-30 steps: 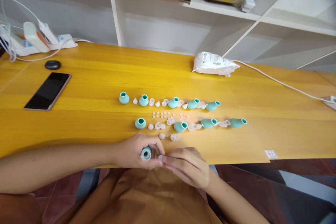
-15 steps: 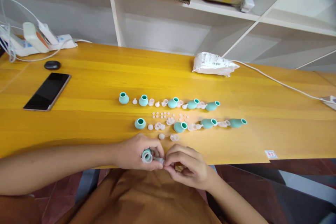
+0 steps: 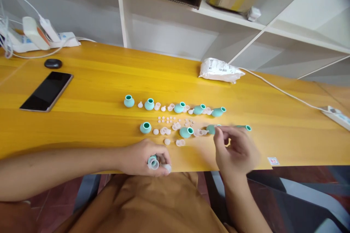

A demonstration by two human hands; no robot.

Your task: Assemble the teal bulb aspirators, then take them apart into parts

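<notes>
My left hand [image 3: 147, 158] is closed around a small teal bottle [image 3: 150, 158] near the table's front edge. A translucent ring-shaped piece [image 3: 154, 164] sits at the bottle's mouth, which faces me. Between the thumb and fingers of that hand is another small translucent piece [image 3: 167, 168]. My right hand [image 3: 236, 149], smeared by motion, hovers over the right end of the front row with its fingers curled. It partly covers a teal bottle [image 3: 211, 129] and another teal bottle [image 3: 246, 127]. Whether its fingertips hold anything cannot be made out.
Teal bottles [image 3: 179, 107] stand in two rows, with translucent cups and caps [image 3: 165, 130] among them and tiny discs [image 3: 167, 119] between. A phone [image 3: 46, 91], a black mouse-like object [image 3: 53, 63], a power strip [image 3: 65, 39] and a white package [image 3: 221, 70] lie farther out.
My right hand has left the translucent piece at my left hand and moved right and forward over the front row. My left hand keeps its hold on the bottle and piece.
</notes>
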